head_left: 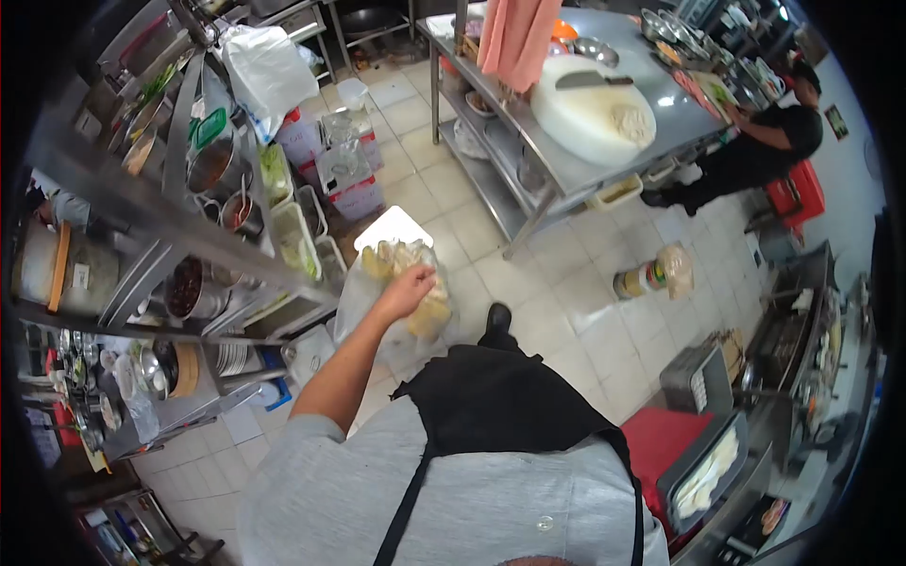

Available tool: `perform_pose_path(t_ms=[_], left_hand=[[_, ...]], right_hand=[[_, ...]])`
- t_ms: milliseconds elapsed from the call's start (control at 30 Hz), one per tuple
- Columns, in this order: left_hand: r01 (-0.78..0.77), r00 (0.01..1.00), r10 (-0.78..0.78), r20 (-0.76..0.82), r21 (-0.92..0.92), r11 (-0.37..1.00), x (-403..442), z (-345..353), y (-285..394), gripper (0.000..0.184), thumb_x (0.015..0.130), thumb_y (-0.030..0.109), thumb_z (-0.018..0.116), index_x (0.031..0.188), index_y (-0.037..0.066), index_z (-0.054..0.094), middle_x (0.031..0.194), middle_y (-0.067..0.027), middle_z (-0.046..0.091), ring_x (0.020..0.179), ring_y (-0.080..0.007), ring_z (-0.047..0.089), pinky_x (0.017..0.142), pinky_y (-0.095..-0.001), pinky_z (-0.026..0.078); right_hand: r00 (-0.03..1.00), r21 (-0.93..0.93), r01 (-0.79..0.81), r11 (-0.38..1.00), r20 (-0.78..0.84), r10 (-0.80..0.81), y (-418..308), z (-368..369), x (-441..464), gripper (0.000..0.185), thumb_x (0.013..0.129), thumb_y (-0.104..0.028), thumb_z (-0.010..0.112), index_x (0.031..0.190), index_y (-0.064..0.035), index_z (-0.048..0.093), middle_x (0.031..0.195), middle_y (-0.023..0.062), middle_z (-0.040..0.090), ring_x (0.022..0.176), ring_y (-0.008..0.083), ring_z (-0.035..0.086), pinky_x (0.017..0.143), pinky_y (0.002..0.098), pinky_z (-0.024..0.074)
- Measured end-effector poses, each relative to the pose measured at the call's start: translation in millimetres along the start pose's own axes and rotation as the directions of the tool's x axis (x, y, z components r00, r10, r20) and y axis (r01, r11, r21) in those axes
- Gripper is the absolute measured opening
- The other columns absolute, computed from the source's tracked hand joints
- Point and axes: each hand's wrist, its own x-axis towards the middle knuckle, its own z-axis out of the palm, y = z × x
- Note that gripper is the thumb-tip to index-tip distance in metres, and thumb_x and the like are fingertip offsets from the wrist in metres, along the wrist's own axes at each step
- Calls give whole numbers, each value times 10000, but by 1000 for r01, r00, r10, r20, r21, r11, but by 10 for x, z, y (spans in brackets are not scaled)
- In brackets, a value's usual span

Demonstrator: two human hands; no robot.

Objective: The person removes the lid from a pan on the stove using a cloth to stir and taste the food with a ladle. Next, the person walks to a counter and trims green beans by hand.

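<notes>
And here's the left hand (412,288), out at the end of a straight arm, right over a clear plastic bag (429,321) beside the shelving. The fingers are curled in together at the bag's upper part; whether they're clamped on the plastic or on the pale yellow pieces (382,264) inside, I can't tell from here. The arm comes in from above, probably because the bag sits low and its soft sides give little to hold. Does it hang from that hand or rest on something? Hard to say. Just past it shows a white tray (394,228), flat side up. No right hand in sight; the apron (510,396) fills that side.

Over on the steel counter (661,90), a cleaver (578,81) lies flat across the round chopping board (576,132), a steady way to park a blade, I'd judge, with a pale lump (632,123) near the board's other edge. A pink cloth (519,42) hangs at the counter's end, likely there for easy grabbing. Further along, a co-worker (788,132) in black leans in. And down on the floor, tins (642,280) lie beside a tan bag (676,269), well apart from the hand.
</notes>
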Motion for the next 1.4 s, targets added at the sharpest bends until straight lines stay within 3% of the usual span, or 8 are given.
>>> perform_pose_path(t_ms=[200,267,333,700,833,1033,1200,1400], left_hand=[[244,970,-243,26,-43,969,349,429,200,389,1029,260,667,1328,11,670,1141,-166,753,1039,-235,719,927,-377,571],[241,970,-237,52,-113,964,455,519,397,389,1025,255,671,1327,10,666,1141,-162,754,1033,-225,721,914,-378,573],[313,945,-305,120,-57,948,667,543,483,401,1023,258,671,1338,10,660,1171,-177,753,1049,-252,728,914,-393,573],[360,932,-360,37,14,933,2185,-532,307,473,1040,353,642,1352,-2,667,1265,-257,723,1219,-394,686,1040,-455,535],[208,966,-218,142,83,975,3185,-1069,-457,523,1043,411,632,1347,-13,670,1304,-270,708,1235,-441,670,1050,-482,534],[207,864,-374,336,440,874,5539,-2624,-1028,585,1019,494,633,1331,2,683,1310,-269,709,1232,-450,668,1050,-496,530],[179,984,-171,-53,345,921,7478,-3937,-912,545,992,420,653,1355,13,664,1291,-284,710,1221,-432,678,1053,-491,534],[185,982,-189,-12,280,942,9128,-4871,-507,463,985,361,673,1307,28,678,1219,-269,735,1172,-422,694,1015,-477,552]], right_hand=[[761,-402,479,781,-253,-597,-3420,-1570,875,304,1028,-260,622,1182,-5,678,984,168,754,870,295,728,801,431,583],[305,-561,741,370,-210,-929,-4691,-1649,825,354,1046,-268,620,1301,-29,679,991,73,714,829,126,655,703,311,523],[458,-338,817,467,-111,-882,-5990,-1412,-93,371,1034,-190,647,1336,24,650,1185,156,725,1067,243,680,973,357,527],[-32,149,988,-42,-68,-997,-8706,-58,-1161,977,921,-365,833,1666,-33,295,1530,163,513,1279,237,559,1077,403,457],[-5,42,999,-6,-30,-1000,-9263,-83,-1000,901,925,-376,824,1601,19,380,1551,137,500,1350,222,520,1115,384,433],[-48,61,982,-179,-837,-545,-9988,210,-877,638,956,-340,788,1433,10,550,1388,114,600,1219,242,598,1078,375,463],[279,242,959,149,-900,-334,-10408,1109,3,603,966,-330,776,1422,2,561,1344,104,608,1175,226,596,1040,359,464],[623,530,775,346,-734,-271,-11111,2528,1070,563,977,-317,762,1408,-7,575,1292,93,617,1123,205,594,995,339,466]])
